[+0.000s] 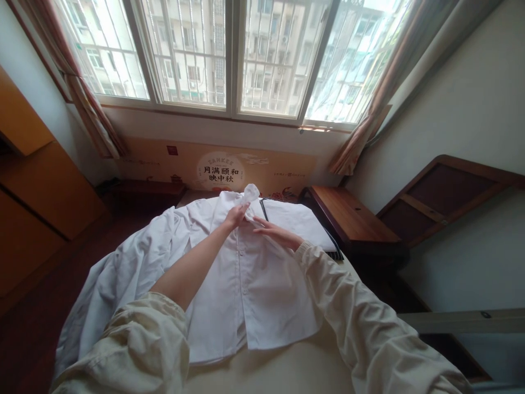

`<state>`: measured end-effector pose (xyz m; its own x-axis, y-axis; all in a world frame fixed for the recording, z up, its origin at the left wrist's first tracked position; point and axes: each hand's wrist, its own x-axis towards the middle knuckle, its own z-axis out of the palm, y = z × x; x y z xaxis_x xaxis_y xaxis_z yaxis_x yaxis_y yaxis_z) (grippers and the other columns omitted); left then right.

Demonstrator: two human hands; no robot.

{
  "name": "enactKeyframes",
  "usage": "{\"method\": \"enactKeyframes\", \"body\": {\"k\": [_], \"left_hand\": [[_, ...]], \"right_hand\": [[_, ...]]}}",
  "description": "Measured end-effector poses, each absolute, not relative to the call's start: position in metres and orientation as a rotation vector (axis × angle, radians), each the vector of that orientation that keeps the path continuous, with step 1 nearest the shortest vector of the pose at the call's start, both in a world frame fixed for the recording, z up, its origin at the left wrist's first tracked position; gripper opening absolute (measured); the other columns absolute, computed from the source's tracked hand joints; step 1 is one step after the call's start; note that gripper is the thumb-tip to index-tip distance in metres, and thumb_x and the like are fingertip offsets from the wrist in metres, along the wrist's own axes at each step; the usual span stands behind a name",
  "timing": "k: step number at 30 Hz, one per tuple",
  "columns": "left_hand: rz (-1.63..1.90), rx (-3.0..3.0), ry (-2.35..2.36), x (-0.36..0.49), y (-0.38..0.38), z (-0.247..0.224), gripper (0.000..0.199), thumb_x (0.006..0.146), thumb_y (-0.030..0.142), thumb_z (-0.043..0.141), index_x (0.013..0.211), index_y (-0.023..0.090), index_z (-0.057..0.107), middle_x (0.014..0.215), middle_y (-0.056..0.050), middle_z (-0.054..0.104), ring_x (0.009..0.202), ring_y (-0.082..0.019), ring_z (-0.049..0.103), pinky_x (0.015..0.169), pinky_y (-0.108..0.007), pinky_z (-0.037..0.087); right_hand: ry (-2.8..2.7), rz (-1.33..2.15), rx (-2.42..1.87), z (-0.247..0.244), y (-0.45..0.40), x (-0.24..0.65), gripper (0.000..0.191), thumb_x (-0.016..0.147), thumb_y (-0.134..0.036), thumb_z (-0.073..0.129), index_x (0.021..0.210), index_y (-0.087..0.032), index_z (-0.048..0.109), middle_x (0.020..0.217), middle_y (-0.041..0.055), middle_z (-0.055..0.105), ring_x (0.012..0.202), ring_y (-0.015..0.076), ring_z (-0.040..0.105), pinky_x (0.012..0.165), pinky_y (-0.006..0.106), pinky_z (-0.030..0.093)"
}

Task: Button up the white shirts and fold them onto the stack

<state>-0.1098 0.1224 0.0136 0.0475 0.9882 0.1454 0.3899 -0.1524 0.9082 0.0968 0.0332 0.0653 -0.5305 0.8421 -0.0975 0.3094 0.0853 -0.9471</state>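
A white button-front shirt (pixel 270 290) lies spread on a cream surface (pixel 303 366), its hem toward me. At the collar end, my left hand (pixel 237 215) is closed on the white cloth, part of which stands up above the fingers. Just to the right, my right hand (pixel 276 232) reaches in with its fingers stretched out, touching or nearly touching the same cloth near the collar. Rumpled white fabric (pixel 139 273) spreads out on the left of the shirt. Behind my right hand lies a folded white cloth (pixel 301 221) with a black striped edge.
A wooden bedside table (pixel 353 213) stands at the right, near a brown wooden panel (pixel 435 202) against the wall. Behind the bed is a printed board (pixel 164 164) beneath barred windows with curtains (pixel 90 109). An orange-brown cabinet (pixel 41 191) is at the left.
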Motion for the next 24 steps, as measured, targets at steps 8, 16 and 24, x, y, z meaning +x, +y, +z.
{"method": "enactKeyframes", "body": {"k": [8,16,24], "left_hand": [[0.999,1.513,1.575,-0.11,0.135,0.014,0.022,0.093,0.037,0.067,0.084,0.017,0.073,0.085,-0.008,0.076,0.091,-0.026,0.071,0.082,-0.031,0.054],[0.984,1.404,1.592,-0.115,0.132,0.017,0.026,0.093,0.04,0.07,0.093,0.015,0.074,0.09,-0.009,0.078,0.087,-0.024,0.07,0.075,-0.029,0.053],[0.893,1.66,1.638,-0.118,0.093,0.05,0.046,0.087,0.058,0.078,0.104,0.017,0.069,0.092,-0.008,0.075,0.088,-0.026,0.071,0.076,-0.031,0.051]], "right_hand": [[-2.479,0.256,-1.866,0.086,-0.028,0.105,0.04,0.087,-0.03,0.068,0.124,-0.014,0.065,0.115,0.0181,0.077,0.105,0.0346,0.074,0.088,0.039,0.053],[-2.658,0.289,-1.62,0.09,-0.088,0.08,0.054,0.089,-0.026,0.06,0.14,-0.012,0.056,0.096,0.0136,0.08,0.085,0.0302,0.076,0.071,0.033,0.044],[-2.536,0.416,-1.594,0.097,-0.104,0.115,0.073,0.084,-0.031,0.072,0.153,-0.015,0.053,0.094,0.0113,0.078,0.084,0.0293,0.073,0.071,0.033,0.044]]}}
